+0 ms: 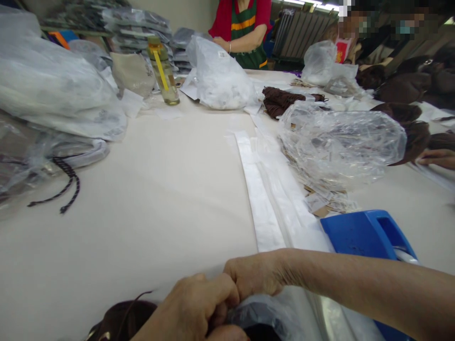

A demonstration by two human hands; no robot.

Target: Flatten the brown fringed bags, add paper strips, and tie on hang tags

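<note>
At the bottom of the view, my left hand [199, 305] has its fingers curled in at the edge of a clear plastic bag [280, 312]. Bent across from the right, my right hand [254, 274] is closed in a fist at the same bag and touches my left hand. Something black shows inside the bag, but its kind is hidden. A dark brown item [133, 315] with a thin cord lies beside my left wrist, partly cut off. My fingertips are mostly out of sight.
Flat white plastic sleeves [263, 203] lie along the table [170, 199]. To the right are a blue plastic holder [355, 234] and a crumpled clear bag [341, 142]. A bottle [163, 73] stands at the back. Bagged goods [60, 90] fill the left. A co-worker [245, 33] stands opposite.
</note>
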